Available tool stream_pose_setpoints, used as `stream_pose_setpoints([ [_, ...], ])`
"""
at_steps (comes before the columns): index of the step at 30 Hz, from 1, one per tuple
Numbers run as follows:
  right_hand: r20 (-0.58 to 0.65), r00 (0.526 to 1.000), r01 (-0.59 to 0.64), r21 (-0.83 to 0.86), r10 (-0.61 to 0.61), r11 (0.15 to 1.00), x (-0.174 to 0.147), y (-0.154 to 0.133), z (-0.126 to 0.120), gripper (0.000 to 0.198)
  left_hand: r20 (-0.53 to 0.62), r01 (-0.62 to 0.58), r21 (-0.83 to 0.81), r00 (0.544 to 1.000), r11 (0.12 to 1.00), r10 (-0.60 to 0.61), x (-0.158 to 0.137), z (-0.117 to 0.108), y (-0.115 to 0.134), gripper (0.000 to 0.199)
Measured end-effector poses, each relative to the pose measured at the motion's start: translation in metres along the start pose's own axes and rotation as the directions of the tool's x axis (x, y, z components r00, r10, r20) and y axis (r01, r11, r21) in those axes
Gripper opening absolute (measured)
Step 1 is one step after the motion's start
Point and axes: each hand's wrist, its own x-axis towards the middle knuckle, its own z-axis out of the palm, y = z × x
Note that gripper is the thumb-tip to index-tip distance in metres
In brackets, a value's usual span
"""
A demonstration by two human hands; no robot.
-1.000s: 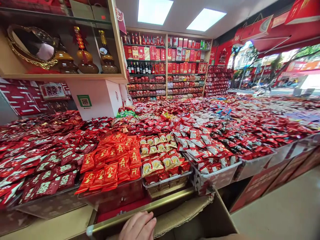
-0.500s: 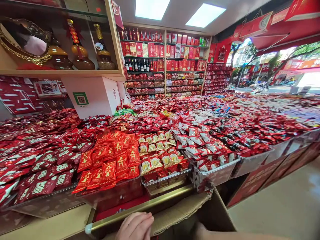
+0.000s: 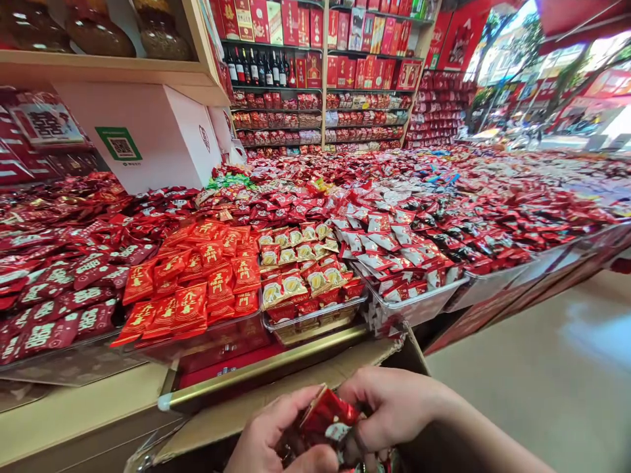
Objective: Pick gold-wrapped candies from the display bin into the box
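Red candy packets (image 3: 328, 412) gripped by both curled hands.

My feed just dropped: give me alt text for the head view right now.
Both hands, left hand and right hand, grip a bunch of red candy packets over an open cardboard box. Beyond it, clear display bins hold piles of red wrapped sweets.

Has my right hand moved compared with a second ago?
Yes. The right hand has come up into view over the cardboard box, meeting the left hand on red packets.
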Motion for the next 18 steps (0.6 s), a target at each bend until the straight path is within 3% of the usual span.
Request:
stream_pose_setpoints([
  [3, -0.032, 0.993, 0.118, 0.252, -0.114, 0.96, 0.008, 0.007, 0.005, 0.014, -0.093, 0.056, 0.063, 0.994, 0.996, -0.05, 0.005, 0.002, 0.003, 0.02],
  [7, -0.142, 0.959, 0.283, 0.366, -0.247, 0.887, 0.013, 0.016, 0.008, 0.029, -0.186, 0.142, -0.269, 0.963, 0.953, -0.196, 0.009, 0.005, -0.002, 0.016],
  [9, -0.178, 0.943, 0.326, 0.316, -0.282, 0.891, 0.011, 0.017, 0.008, 0.036, -0.184, 0.12, -0.313, 0.965, 0.942, -0.184, 0.009, 0.005, -0.007, 0.015],
  [11, -0.273, 0.913, 0.358, 0.173, -0.304, 0.918, 0.01, 0.015, 0.008, 0.037, -0.261, 0.021, -0.183, 0.963, 0.983, -0.069, 0.008, 0.004, -0.011, 0.014],
  [13, -0.403, 0.862, 0.38, 0.115, -0.306, 0.918, 0.009, 0.012, 0.01, 0.034, -0.323, -0.189, 0.167, 0.917, 0.968, 0.235, 0.005, -0.001, -0.014, 0.022],
  [15, -0.477, 0.836, 0.428, 0.26, -0.27, 0.866, 0.01, 0.009, 0.014, 0.032, -0.217, -0.365, 0.54, 0.81, 0.758, 0.545, 0.002, -0.008, -0.016, 0.032],
  [16, -0.487, 0.838, 0.455, 0.375, -0.246, 0.808, 0.012, 0.008, 0.016, 0.034, -0.12, -0.412, 0.662, 0.765, 0.625, 0.632, 0.001, -0.011, -0.017, 0.034],
  [18, -0.505, 0.836, 0.495, 0.522, -0.216, 0.694, 0.014, 0.006, 0.02, 0.036, 0.051, -0.456, 0.785, 0.722, 0.419, 0.691, 0.0, -0.013, -0.019, 0.034],
])
